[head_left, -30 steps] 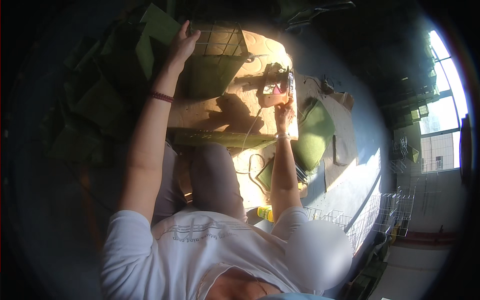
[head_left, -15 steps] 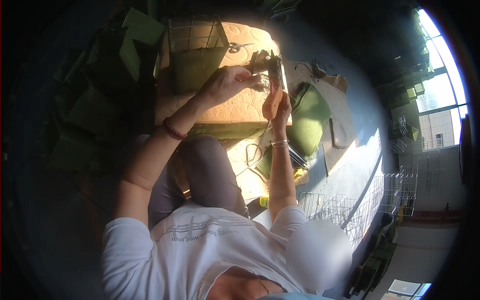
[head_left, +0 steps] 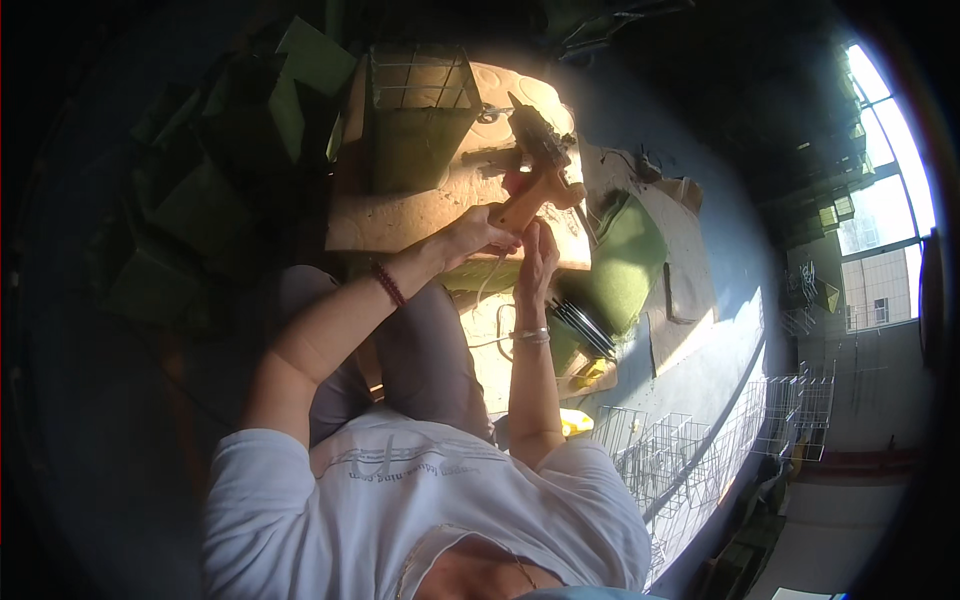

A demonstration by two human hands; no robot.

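An orange glue gun (head_left: 528, 200) with a dark, crusted front end and a cord at its handle is over the work surface. My left hand (head_left: 482, 237) is closed round the lower end of the handle. Just right of the handle, my right hand (head_left: 539, 262) is upright with its fingers stretched out; whether they touch the glue gun I cannot tell. A green box with a wire frame (head_left: 415, 140) stands left of the glue gun. Scissors (head_left: 489, 115) lie beside that box.
Both arms are over a tan padded work surface (head_left: 375, 222). Green panels and boxes (head_left: 250, 110) are piled at the left. A green cushion-like piece (head_left: 628, 265) lies right of the surface, with cardboard (head_left: 680, 310) beyond. Wire grid frames (head_left: 665, 450) stand on the floor at lower right.
The glue gun has tilted, and my left hand has come from beyond it down to its handle. My right hand has let go of the handle and dropped toward me.
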